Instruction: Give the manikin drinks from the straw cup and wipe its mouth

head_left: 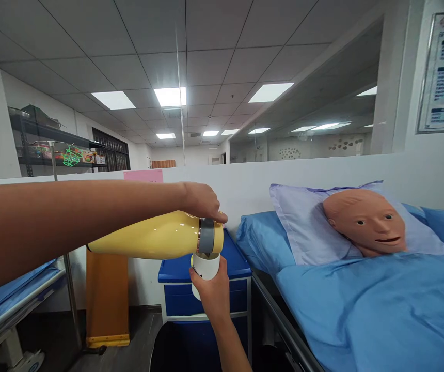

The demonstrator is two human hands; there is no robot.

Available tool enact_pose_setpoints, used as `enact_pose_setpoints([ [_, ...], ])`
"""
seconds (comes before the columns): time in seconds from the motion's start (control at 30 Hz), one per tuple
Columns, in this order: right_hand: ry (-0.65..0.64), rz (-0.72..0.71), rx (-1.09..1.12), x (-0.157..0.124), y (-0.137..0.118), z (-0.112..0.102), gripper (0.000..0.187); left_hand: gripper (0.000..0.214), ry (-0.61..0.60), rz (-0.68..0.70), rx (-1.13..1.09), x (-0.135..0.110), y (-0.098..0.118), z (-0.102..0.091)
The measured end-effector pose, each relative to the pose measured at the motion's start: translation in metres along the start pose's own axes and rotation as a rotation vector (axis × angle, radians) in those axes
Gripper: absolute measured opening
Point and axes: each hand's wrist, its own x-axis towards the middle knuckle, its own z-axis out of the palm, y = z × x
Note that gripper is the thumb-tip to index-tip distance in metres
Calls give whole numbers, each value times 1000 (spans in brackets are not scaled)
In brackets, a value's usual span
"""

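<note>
My left hand (pixel 202 200) reaches in from the left and is closed around the neck end of a yellow thermos flask (pixel 148 236). The flask lies nearly level, its grey-banded mouth end pointing right and tilted slightly down. Below that mouth, my right hand (pixel 215 289) is wrapped around a white cup (pixel 206 266), held upright. The flask's mouth touches or sits just over the cup's rim; I cannot tell which. The cup's inside is mostly hidden, and so are some fingers of my left hand.
Behind the cup stands a blue bedside cabinet (pixel 241 261). On the right, a manikin head (pixel 369 219) rests on a lilac pillow (pixel 294 222) in a blue-covered bed (pixel 380 310). Another bed (pixel 16 294), a metal pole (pixel 69 289) and an orange board (pixel 108 299) stand left.
</note>
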Motion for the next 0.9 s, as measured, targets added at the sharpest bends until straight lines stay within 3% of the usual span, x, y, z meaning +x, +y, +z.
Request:
enact_pose_setpoints([
  [0.47,9,-1,-14,4,1,-1,55,47,-13,-4,18,-1,-1,-2],
  [0.7,-6,-26,-34,5,0,-1,53,44,-20,-91,-112,0,-1,-2],
  [0.9,-7,-56,-47,5,2,0,55,46,-22,-42,-39,4,-2,1],
])
